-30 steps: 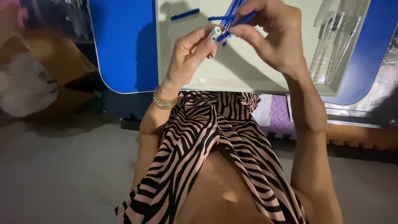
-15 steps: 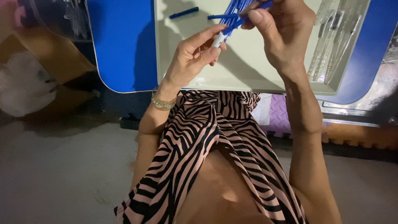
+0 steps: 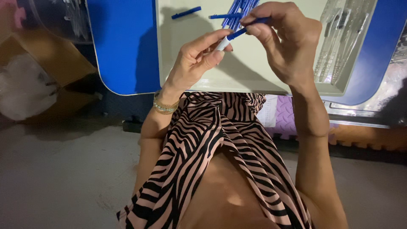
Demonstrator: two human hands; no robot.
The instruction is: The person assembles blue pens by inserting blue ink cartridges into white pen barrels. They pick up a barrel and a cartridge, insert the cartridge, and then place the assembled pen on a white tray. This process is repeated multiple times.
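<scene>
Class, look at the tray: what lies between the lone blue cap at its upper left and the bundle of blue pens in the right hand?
In the head view, one loose blue pen part lies between the blue cap and the pen bundle held by the right hand; otherwise bare tray.

This looks like a home used for piecework, with the person seated on a bare floor (image 3: 55,178) at a low blue bench (image 3: 125,46). A pale tray (image 3: 254,72) on the bench holds loose blue pens (image 3: 186,12) and, far right, clear tubes (image 3: 345,38). A cardboard box (image 3: 40,55) stands left, and foam mats (image 3: 292,114) lie under the bench.
</scene>
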